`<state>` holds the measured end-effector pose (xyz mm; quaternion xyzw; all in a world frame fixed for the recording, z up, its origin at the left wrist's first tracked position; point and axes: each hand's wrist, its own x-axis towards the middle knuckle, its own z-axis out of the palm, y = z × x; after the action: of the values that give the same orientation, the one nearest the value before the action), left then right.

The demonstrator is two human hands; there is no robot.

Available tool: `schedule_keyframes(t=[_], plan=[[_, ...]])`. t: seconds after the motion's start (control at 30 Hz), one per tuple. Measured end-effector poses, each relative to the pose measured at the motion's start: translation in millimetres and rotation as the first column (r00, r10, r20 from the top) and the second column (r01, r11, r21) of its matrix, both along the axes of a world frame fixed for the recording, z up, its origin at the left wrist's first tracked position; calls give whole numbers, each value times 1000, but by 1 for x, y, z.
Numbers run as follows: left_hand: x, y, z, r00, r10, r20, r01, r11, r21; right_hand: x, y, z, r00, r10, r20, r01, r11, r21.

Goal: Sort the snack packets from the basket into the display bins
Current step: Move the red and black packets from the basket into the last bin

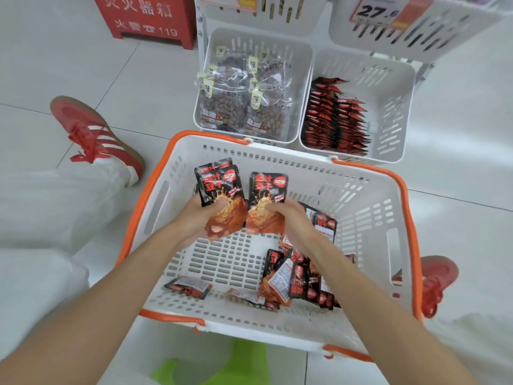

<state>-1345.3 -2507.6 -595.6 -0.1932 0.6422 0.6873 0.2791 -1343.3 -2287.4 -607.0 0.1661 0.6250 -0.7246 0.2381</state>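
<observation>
two red-and-black lots held up over the basket, side by side, nearly touching at their lower corners; the left-hand stack is a few packets fanned together, and the single packet sits just right of it; both have the long axis pointing up and away, tops toward the bins; the left hand grips its stack from below, thumb across the printed front; the right hand pinches the lower part of the single packet, fingers curled round it; so each lot sticks out forward of its hand; more loose packets lie heaped at the near right of the basket; now the key line: the matching red row stands on edge in the right bin, just past the basket's far rim, ahead and to the right of both hands; the right hand looks the nearer one; the left bin holds clear bags of brown snacks, the wrong home by the look of it; i'd judge the packets must turn on edge to slot into that row
</observation>
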Motion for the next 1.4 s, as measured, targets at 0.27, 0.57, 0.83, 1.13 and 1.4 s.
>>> schedule_keyframes(t=[0.27, 0.57, 0.83, 1.13, 1.4], plan=[[6, 47, 41, 936, -333, 113, 318, 939, 127, 16, -12, 18, 996, 2, -94, -12, 995, -98], [10, 78, 32, 939, -343, 16, 343, 939, 31, 7, 13, 57, 928, 73, -365, 58, 940, 335], [17, 101, 33, 928, -322, -188, 317, 947, -59, 9, 8, 55, 859, -59, -509, 328, 827, 456], [13, 101, 24, 937, -339, -87, 328, 937, -120, -1, 38, 69, 898, 330, -289, -140, 840, 524], [-13, 111, 27, 920, -387, -70, 390, 919, 47, -13, 67, 80, 958, 219, -185, -146, 928, 343]])
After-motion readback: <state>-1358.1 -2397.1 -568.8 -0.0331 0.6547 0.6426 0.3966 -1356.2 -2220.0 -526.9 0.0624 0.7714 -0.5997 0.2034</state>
